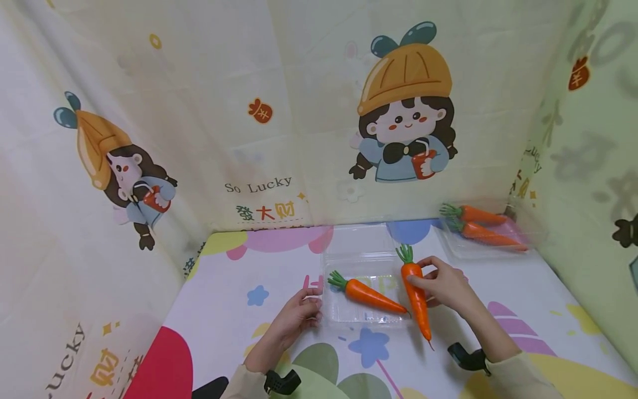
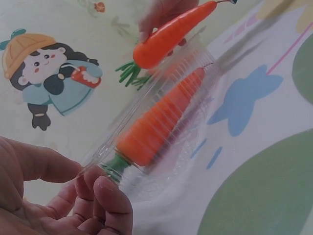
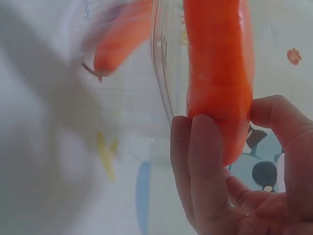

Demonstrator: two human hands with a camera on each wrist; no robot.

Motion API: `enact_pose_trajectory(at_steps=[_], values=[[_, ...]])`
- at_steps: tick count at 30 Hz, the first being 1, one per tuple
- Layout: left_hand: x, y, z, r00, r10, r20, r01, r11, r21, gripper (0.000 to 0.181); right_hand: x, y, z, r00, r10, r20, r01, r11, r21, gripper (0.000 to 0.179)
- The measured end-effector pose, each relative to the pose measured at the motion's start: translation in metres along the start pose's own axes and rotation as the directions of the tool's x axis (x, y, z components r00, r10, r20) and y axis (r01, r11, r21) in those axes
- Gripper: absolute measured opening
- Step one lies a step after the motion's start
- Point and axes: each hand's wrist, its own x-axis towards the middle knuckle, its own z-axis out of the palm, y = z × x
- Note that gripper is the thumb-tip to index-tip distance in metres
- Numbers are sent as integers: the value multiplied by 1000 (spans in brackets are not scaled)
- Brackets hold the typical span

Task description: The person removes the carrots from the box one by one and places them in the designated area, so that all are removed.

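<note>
Table [image 1: 219, 310], near box [image 1: 344, 311], left hand [image 1: 294, 316], right hand [image 1: 444, 284] and held carrot [image 1: 417, 302].
A patterned cloth [image 1: 309, 133] hangs behind the table. The near box, clear with its lid open at the far side, sits in front of the person; the far box [image 1: 451, 245], also clear, stands at the table's far right corner. The left hand pinches the near box's left edge between thumb and fingers. The right hand grips the held carrot near its leafy end, at the near box's right edge, tip toward the person; whether it touches the rim I cannot tell. The inner carrot [image 1: 375, 297] lies slantwise inside the near box, leaves to the left. Two more carrots [image 1: 482, 215] lie side by side in the far box.
</note>
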Motion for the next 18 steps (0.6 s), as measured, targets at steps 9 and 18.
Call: enact_pose_trajectory(at_steps=[9, 18], values=[[-1, 1, 2, 1000, -4, -6, 4, 1000, 5, 42, 4, 11, -9, 999, 41, -2, -41, 999, -23, 67], [0, 1, 1, 1000, -2, -2, 2, 1000, 6, 41, 6, 25, -16, 998, 62, -26, -63, 997, -47, 68]])
